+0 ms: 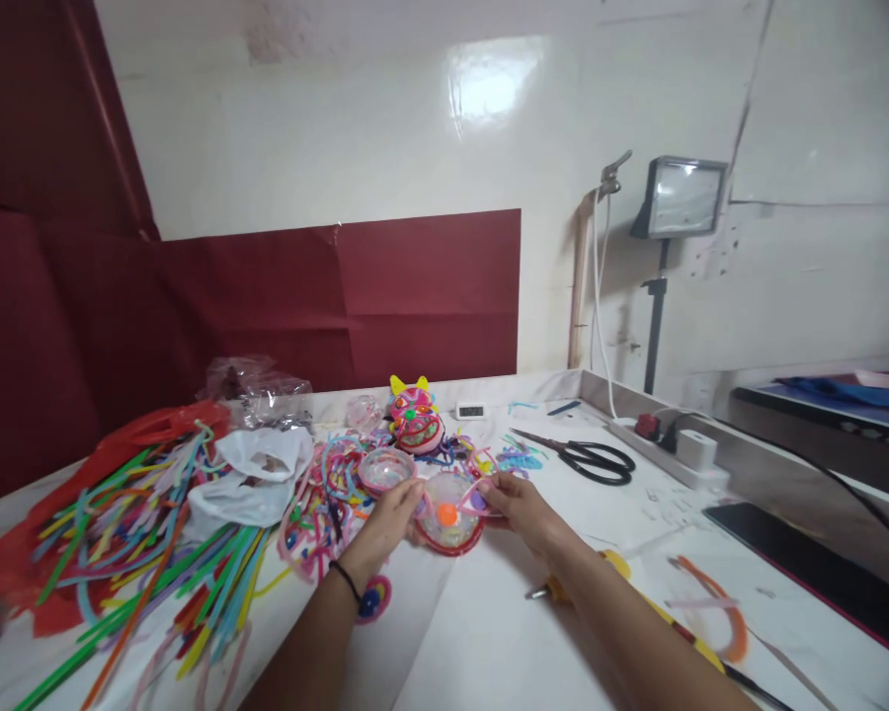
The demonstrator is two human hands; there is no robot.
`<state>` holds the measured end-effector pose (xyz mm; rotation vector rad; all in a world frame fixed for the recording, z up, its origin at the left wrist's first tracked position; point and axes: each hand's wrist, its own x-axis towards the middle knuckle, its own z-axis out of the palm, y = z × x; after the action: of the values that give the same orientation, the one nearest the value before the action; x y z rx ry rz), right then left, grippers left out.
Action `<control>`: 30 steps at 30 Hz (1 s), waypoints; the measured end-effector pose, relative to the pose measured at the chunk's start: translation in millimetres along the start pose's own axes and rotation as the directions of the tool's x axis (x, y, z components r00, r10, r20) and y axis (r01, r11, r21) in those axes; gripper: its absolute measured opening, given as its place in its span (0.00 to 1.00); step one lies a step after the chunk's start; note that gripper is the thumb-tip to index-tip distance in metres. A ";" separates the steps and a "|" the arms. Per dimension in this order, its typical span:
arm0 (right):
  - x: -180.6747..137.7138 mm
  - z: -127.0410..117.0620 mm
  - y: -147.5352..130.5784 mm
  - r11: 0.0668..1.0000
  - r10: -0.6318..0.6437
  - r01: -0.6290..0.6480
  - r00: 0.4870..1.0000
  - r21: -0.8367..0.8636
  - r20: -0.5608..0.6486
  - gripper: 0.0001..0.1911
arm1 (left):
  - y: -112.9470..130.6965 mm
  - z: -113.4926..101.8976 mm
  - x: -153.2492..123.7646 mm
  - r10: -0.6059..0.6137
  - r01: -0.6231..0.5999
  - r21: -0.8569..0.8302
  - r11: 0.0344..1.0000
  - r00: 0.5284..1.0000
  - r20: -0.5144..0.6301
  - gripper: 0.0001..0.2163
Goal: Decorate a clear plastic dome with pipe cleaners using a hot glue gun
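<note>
Both hands grip a clear plastic dome rimmed with red and pink pipe cleaner, with an orange dot on its face. My left hand grips its left edge; my right hand grips its right edge, pinching a pink pipe cleaner there. A second clear dome lies just behind my left hand. A finished colourful mask-like face with yellow ears stands farther back.
A heap of coloured pipe cleaners covers the left of the white table, with a white bag and a clear bag. Black scissors, a power strip, a lamp stand and a dark tablet are on the right.
</note>
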<state>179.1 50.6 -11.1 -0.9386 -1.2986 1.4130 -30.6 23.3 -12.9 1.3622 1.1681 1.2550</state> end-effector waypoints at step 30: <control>13.6 0.1 12.6 0.960 -0.133 0.110 0.988 -0.257 -0.077 0.18 | -6.0 7.0 9.1 0.103 -0.085 0.161 0.983 0.989 -0.107 0.16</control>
<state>173.9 64.1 -22.7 -1.0603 -1.4625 1.1134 -23.7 32.9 -18.1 1.4913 1.3179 1.3474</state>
